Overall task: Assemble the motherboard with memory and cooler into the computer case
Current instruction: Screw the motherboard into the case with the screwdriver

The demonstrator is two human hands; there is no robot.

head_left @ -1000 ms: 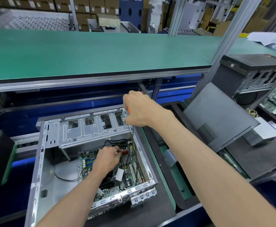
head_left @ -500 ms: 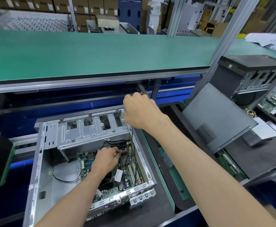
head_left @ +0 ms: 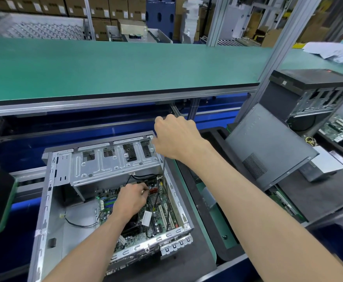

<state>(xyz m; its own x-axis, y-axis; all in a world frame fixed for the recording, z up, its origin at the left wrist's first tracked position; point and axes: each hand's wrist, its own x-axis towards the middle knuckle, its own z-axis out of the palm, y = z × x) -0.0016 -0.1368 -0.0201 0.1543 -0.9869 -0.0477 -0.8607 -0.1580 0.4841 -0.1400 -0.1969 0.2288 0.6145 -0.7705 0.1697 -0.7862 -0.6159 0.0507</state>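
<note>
You have two hands in view, two open computer cases (head_left: 50, 192) (head_left: 300, 94), two motherboards (head_left: 160, 218) (head_left: 337, 127) and one loose side panel (head_left: 268, 145).

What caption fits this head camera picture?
Left hand steadies a screw on the motherboard while right hand grips a screwdriver.

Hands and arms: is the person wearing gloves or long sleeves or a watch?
No gloves. Both the left hand and the right hand are bare, fingers uncovered. Both forearms are bare too, with no sleeve showing anywhere in view. There is no watch, bracelet or wrist strap on either wrist, and no ring that can be seen.
</note>
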